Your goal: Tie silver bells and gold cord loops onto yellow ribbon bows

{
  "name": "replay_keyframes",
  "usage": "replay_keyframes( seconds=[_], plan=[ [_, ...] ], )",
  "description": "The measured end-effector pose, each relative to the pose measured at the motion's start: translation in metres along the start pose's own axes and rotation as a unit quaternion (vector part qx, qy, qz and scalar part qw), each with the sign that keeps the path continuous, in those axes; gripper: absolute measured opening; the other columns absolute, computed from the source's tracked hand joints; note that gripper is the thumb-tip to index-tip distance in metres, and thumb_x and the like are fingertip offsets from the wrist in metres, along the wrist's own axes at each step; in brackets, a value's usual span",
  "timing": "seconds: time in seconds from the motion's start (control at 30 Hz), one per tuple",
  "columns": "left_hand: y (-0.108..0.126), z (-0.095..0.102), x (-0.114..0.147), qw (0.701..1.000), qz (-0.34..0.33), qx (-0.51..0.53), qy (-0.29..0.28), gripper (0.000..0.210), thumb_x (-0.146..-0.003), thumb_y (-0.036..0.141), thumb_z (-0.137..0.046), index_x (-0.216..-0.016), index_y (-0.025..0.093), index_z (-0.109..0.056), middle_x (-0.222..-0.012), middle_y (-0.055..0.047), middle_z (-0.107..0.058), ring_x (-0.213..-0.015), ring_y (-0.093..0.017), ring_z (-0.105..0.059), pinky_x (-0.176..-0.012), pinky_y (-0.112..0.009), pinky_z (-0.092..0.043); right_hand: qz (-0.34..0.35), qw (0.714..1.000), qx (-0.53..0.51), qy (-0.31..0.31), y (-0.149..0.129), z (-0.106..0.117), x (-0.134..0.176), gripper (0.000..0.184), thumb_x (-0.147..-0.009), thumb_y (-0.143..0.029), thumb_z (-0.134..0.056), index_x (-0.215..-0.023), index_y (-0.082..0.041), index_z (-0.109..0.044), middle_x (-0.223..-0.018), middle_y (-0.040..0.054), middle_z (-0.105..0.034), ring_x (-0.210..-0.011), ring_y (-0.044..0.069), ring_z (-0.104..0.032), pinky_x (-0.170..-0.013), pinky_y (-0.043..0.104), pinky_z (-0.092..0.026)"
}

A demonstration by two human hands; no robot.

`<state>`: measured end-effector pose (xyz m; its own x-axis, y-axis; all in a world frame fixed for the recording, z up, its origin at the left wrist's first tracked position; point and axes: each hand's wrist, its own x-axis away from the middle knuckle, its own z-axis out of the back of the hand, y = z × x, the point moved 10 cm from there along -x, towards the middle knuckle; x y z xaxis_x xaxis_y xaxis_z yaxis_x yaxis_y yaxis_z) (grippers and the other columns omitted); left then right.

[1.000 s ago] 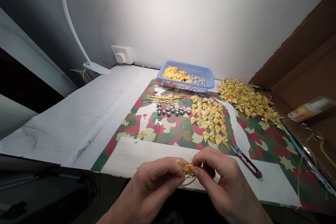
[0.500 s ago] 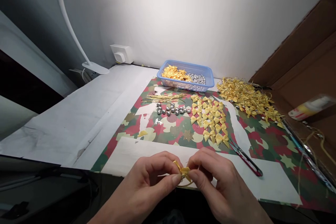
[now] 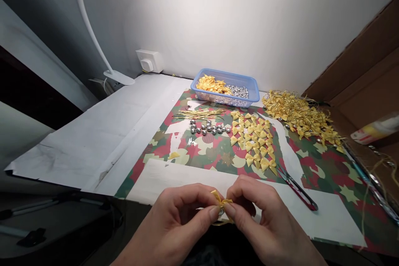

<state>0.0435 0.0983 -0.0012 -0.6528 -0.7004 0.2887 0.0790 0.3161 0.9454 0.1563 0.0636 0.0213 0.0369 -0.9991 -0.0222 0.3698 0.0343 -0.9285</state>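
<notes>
Yellow bow [image 3: 222, 200]: held between our hands, over the near edge of the desk [image 3: 77, 149], its ends poking up and outward.
Left hand [image 3: 181, 214]: thumb and forefinger clamped on the bow's left side.
Right hand [image 3: 260, 212]: thumb and forefinger clamped on its right side, so our grip is closed from both sides; how hard we press, we cannot tell.
Silver bell [image 3: 221, 211]: just under the bow, between our thumbs, partly hidden.
Gold cord [image 3: 222, 224]: a curve showing below our thumbs; we cannot see whether it is knotted.
Bow step: we judge that we are settling bow, bell and cord together.
Thumb move: next seems to call for a light, level pinch, with the bell centred and the cord free of our fingers.
Loose bows [image 3: 249, 146]: in rows on the patterned sheet [image 3: 157, 145].
Loose bells [image 3: 214, 131]: clustered left of those rows.
Loose cords [image 3: 202, 114]: bundled beyond the bells.
Basket [image 3: 240, 80]: at the back, with more bows and bells.
Heap [image 3: 296, 112]: corded bows, far right.
Snips [image 3: 302, 199]: lying near our right hand, untouched.
</notes>
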Motion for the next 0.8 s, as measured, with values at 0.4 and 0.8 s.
replay_keyframes(
  seconds=[0.4, 0.8],
  plan=[
    [0.003, 0.005, 0.003, 0.998, 0.012, -0.013, 0.058, 0.013, -0.086, 0.028, -0.071, -0.080, 0.017, -0.075, -0.080, -0.003, -0.074, -0.080, -0.021, -0.067, -0.074, -0.027, -0.052, 0.021, 0.999, 0.037, 0.016, -0.006, 0.004, -0.002, 0.019, -0.094, -0.022, -0.057, -0.075, -0.021, -0.057, -0.068, -0.0049, -0.050, -0.061, 0.010, -0.049, -0.056, 0.022, -0.038],
    [0.002, 0.003, 0.005, 0.996, 0.008, -0.066, 0.060, 0.016, -0.089, 0.030, -0.066, -0.079, 0.018, -0.070, -0.080, -0.004, -0.074, -0.076, -0.021, -0.066, -0.069, -0.028, -0.052, 0.051, 0.950, -0.149, 0.271, -0.038, 0.058, 0.018, 0.019, -0.102, -0.034, -0.057, -0.104, -0.035, -0.076, -0.086, -0.0016, -0.072, -0.049, 0.005, -0.053, -0.048, 0.017, -0.048]
  ],
)
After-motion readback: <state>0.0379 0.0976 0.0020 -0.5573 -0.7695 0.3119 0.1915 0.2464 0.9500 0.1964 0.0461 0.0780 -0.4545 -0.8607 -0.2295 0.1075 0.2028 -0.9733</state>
